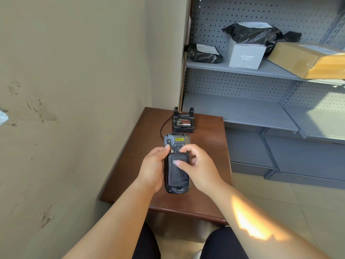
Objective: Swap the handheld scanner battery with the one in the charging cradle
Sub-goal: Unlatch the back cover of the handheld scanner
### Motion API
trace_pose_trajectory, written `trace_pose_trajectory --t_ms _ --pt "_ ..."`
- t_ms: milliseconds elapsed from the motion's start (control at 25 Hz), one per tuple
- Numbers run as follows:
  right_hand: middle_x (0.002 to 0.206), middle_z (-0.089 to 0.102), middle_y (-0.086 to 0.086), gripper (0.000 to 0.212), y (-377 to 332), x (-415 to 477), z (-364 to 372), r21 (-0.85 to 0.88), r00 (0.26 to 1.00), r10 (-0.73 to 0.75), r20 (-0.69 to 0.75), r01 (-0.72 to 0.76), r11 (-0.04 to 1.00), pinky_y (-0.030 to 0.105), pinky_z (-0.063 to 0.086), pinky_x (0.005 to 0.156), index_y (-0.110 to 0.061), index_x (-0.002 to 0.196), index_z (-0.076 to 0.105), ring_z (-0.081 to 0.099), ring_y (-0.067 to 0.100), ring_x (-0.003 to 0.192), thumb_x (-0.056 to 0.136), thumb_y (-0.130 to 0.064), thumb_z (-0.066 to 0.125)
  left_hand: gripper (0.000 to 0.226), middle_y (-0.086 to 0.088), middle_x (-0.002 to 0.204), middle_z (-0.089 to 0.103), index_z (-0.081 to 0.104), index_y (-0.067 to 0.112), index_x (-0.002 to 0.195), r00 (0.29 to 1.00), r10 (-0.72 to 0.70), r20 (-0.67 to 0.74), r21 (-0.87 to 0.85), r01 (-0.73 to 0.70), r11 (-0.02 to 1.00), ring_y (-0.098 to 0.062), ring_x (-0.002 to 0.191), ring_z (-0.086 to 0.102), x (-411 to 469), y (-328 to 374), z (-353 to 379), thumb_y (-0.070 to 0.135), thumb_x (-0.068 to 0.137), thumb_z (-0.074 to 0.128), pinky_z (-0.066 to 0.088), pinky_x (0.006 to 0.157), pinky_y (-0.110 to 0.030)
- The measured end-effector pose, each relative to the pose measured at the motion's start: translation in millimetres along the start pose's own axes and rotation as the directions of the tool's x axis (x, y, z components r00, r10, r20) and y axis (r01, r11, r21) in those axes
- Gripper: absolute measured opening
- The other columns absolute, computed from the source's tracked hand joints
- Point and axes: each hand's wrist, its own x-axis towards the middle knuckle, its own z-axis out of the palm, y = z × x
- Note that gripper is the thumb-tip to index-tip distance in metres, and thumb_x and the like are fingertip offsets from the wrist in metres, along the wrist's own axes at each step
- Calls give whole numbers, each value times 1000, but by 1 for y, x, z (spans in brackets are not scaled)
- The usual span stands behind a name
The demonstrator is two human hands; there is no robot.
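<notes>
The black handheld scanner [177, 176] is held back side up above the small brown table [209, 146]. Its battery cover is on, and a yellow label shows near its top end. My left hand [152, 169] grips the scanner along its left edge, thumb by a small metal screw. My right hand [197, 165] rests on the scanner's right side, with the thumb on the cover and the index finger at the latch near the cover's top. Behind, the black charging cradle [183, 121] stands on the table with a battery [183, 122] seated in it, label facing up.
A black cable [163, 126] runs from the cradle's left side. A beige wall stands to the left. Grey metal shelving [242, 113] on the right holds black parcel bags [203, 53], a white box [246, 56] and a cardboard box [306, 60]. My knees are below the table's front edge.
</notes>
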Motion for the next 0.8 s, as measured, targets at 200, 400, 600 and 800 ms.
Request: trace_pose_trajectory --t_ms 200,400,600,800 --pt "105 59 2 26 -4 3 -2 52 998 17 59 -20 998 49 54 85 -42 89 53 62 28 96 75 -29 72 20 -8 81 72 61 8 90 1000 -2 -22 -8 2 1000 -24 74 70 -1 1 1 25 94 52 57 71 -41" --pt "110 50 -5 29 -9 0 -4 22 997 -67 -33 68 997 33 48 94 -38 87 58 54 14 105 73 -19 75 17 -10 80 70 58 7 89 996 -8 -84 -41 5 999 -25 71 68 2 0 -1 23 94 54 55 74 -44" --pt "91 66 -8 25 -10 -8 -7 72 1000 -1 -30 3 997 32 53 75 -30 87 62 61 16 81 71 -18 77 19 -11 83 68 57 6 93 992 -14 -128 -24 11 1000 -27 74 66 3 -6 -2 25 94 53 54 77 -45" --pt "76 68 -8 22 -4 -8 -23 193 999 32 -3 -31 981 25 51 63 -27 79 69 63 5 65 71 -8 77 19 -12 84 67 56 8 89 988 -21 -150 -6 20 1000 -27 75 65 8 -11 -10 25 95 52 54 75 -44"
